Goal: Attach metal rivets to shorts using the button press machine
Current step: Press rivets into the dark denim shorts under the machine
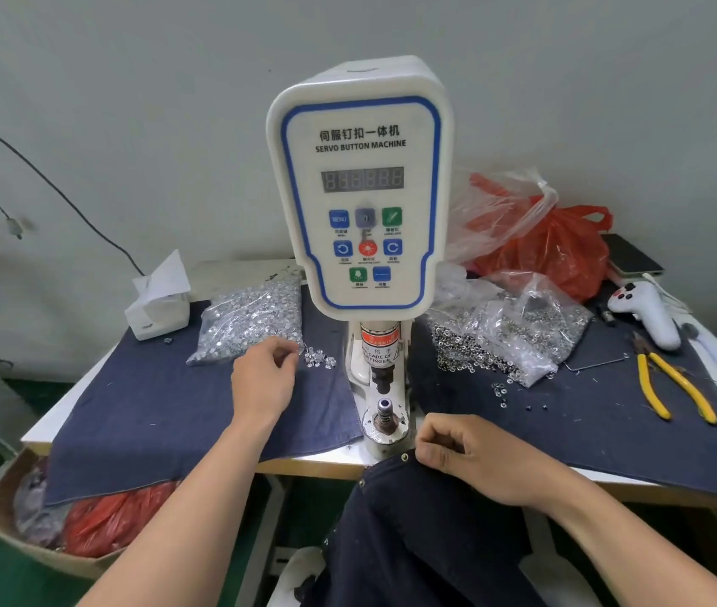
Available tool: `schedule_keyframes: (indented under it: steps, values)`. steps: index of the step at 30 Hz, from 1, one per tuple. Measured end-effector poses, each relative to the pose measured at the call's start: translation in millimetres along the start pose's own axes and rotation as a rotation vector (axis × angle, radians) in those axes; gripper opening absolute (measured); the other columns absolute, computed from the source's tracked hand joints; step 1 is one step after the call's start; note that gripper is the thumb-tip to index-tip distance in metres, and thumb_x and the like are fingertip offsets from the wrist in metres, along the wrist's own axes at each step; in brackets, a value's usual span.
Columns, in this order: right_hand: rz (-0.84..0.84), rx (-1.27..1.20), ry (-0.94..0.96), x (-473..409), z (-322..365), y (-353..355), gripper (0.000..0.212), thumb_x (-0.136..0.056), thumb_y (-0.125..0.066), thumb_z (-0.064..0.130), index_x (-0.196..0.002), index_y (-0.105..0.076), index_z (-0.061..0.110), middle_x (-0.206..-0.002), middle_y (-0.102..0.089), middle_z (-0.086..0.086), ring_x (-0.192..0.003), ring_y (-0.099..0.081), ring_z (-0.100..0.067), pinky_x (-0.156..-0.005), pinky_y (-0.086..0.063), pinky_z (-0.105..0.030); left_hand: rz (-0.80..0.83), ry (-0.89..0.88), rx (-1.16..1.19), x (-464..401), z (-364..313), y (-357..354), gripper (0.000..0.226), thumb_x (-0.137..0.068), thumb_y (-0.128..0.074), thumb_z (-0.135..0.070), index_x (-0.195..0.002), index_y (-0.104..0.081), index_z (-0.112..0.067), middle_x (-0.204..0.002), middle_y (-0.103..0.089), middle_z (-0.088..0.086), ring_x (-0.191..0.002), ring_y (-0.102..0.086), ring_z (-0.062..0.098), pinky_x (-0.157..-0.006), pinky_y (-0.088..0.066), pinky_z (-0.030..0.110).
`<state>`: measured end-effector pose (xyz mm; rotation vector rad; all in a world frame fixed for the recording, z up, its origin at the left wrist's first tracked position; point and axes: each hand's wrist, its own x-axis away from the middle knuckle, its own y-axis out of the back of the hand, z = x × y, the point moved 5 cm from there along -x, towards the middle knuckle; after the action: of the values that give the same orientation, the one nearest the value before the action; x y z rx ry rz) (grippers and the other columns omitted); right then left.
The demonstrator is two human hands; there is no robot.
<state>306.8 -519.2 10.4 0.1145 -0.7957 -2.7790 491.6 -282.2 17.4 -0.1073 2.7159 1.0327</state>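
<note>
— How far along was the job, would you say?

— Partway, by my reading. The dark navy denim shorts [427, 532] hung off the front edge of the white worktable [41, 435], just below the white servo button press machine [361, 190]. At least two small brass-coloured rivets [405, 457] were already set near the top edge of the cloth. The lower die post [384, 411] stood bare of fabric, so more pressing remained.

— And the hands?

— The right hand [466, 457] was curled, fingers and thumb pinching the upper edge of the shorts beside one set rivet. The left hand [267, 378] had reached over the blue denim table cover [151, 400] to the small loose heap of silvery rivet parts [319, 359] by the clear bag of shiny metal pieces [251, 317]. Its fingertips were drawn together at that heap; whether they actually held a piece, I could not tell.

— What came next, then?

— Probably loading a part onto the die and bringing the shorts up over it.
</note>
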Motion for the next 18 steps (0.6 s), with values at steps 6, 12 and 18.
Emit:
schedule_keyframes:
  steps: [6,12,18]
  values:
    - [0.001,-0.035,-0.002,1.2,0.4,-1.0,0.017,-0.102,-0.062,0.034,-0.086,-0.061,0.027,-0.070,-0.057,0.022,-0.066,-0.045,0.005,-0.065,-0.037,-0.012,0.181,0.052,0.583,44.9,-26.0,-0.5,0.026,-0.092,-0.079,-0.010,-0.086,-0.084,-0.034,-0.088,-0.082,-0.004,-0.079,-0.073,0.004,-0.073,-0.056,0.016]
    - [-0.003,-0.036,-0.010,1.3,-0.1,-2.0,0.018,-0.101,-0.062,0.036,-0.086,-0.061,0.027,-0.071,-0.057,0.020,-0.065,-0.045,0.003,-0.064,-0.037,-0.013,0.282,0.094,0.700,79.9,-39.8,-16.8,0.015,-0.096,-0.075,-0.016,-0.090,-0.085,-0.025,-0.090,-0.082,0.002,-0.086,-0.076,0.008,-0.077,-0.055,0.015]
    - [-0.010,-0.062,-0.019,1.8,-2.0,-1.7,0.018,-0.101,-0.063,0.037,-0.085,-0.062,0.030,-0.070,-0.058,0.020,-0.064,-0.045,0.004,-0.062,-0.036,-0.011,0.286,0.119,0.715,92.3,-44.7,-23.8,0.008,-0.094,-0.077,-0.014,-0.100,-0.082,-0.019,-0.094,-0.082,0.002,-0.093,-0.077,0.013,-0.083,-0.057,0.021]
